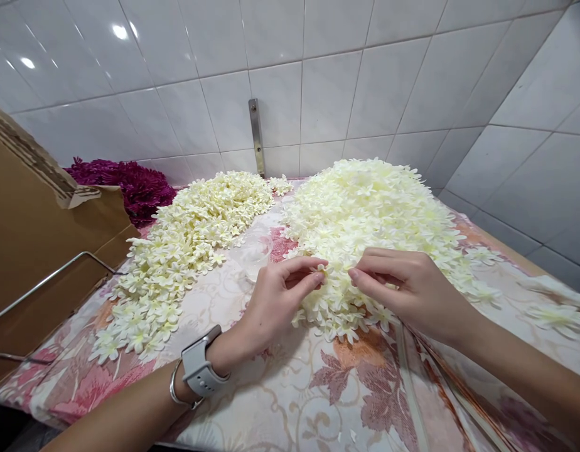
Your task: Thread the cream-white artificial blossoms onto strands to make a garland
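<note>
My left hand (pixel 283 295), with a watch (pixel 203 364) and a bracelet on its wrist, pinches a small pale artificial flower (pixel 326 271) between thumb and forefinger. Close by on the right, my right hand (pixel 403 282) is closed in a pinch too; whatever its fingertips hold is too small to make out. Both hands are over the front of a large heap of pale yellow-white artificial flowers (pixel 370 207). Another heap of cream flowers (pixel 196 220) spreads along the left side. A clear plastic dish (pixel 256 251) lies between the heaps, partly behind my left hand.
A floral tablecloth (pixel 290 402) covers the table. Purple artificial flowers (pixel 125 185) sit at the back left beside a cardboard box (pixel 49 251) and a bent metal rod (pixel 40 285). Long thin strips (pixel 464 402) lie at the front right. A tiled wall (pixel 327 94) with a metal bracket (pixel 256 135) stands behind.
</note>
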Action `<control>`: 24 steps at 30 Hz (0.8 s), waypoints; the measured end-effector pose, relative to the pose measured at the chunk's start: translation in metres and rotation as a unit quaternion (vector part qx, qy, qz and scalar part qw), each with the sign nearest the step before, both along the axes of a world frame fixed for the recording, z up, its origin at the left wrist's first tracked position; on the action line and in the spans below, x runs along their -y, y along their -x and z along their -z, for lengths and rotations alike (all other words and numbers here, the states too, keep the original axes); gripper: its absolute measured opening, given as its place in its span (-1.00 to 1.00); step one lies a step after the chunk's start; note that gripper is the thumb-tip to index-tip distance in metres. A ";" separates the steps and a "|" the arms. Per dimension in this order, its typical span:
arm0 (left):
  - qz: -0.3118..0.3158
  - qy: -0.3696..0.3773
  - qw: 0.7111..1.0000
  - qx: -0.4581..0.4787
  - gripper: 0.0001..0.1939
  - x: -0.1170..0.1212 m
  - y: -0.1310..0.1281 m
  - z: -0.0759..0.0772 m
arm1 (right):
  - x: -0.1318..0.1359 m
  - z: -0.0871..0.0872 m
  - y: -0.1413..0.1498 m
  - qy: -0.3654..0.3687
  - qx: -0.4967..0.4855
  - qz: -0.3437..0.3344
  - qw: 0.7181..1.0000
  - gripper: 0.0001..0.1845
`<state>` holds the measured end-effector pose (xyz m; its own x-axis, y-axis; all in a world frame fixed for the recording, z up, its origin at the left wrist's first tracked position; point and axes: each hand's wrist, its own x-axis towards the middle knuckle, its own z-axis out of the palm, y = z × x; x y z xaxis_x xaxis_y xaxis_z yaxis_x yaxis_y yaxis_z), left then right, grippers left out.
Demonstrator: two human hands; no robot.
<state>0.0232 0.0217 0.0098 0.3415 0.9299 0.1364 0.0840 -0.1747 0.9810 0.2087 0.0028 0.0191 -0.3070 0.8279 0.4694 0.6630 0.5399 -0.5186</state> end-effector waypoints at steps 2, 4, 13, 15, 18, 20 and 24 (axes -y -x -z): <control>-0.002 -0.007 1.000 0.011 -0.81 0.001 0.000 0.001 | 0.002 -0.001 0.001 -0.035 -0.017 0.020 0.999 -0.70; -0.005 -0.008 1.000 0.022 -0.84 0.001 -0.001 0.001 | 0.004 -0.002 0.001 -0.045 -0.039 0.029 0.998 -0.71; 0.026 0.003 0.999 0.041 -0.93 0.006 -0.002 0.000 | 0.012 -0.001 0.004 0.095 -0.178 0.020 0.979 -0.86; 0.035 -0.003 0.998 0.056 -0.93 0.007 -0.002 0.000 | 0.013 -0.002 0.006 0.084 -0.128 0.016 0.988 -0.91; 0.045 -0.025 0.997 0.062 -0.96 0.007 -0.002 0.000 | 0.015 -0.003 0.009 0.074 -0.037 -0.024 0.996 -0.90; 0.044 -0.041 0.997 0.042 -0.93 0.007 -0.001 -0.001 | 0.015 -0.003 0.011 0.062 -0.005 -0.041 0.997 -0.84; -0.038 -0.090 0.995 -0.010 -0.85 0.009 -0.001 -0.002 | 0.013 0.000 0.012 0.051 -0.022 -0.022 0.998 -0.74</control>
<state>0.0246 0.0130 0.0119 0.2747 0.9144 0.2974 0.1224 -0.3400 0.9324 0.1971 -0.0097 0.0191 -0.3248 0.8582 0.3976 0.6160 0.5109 -0.5995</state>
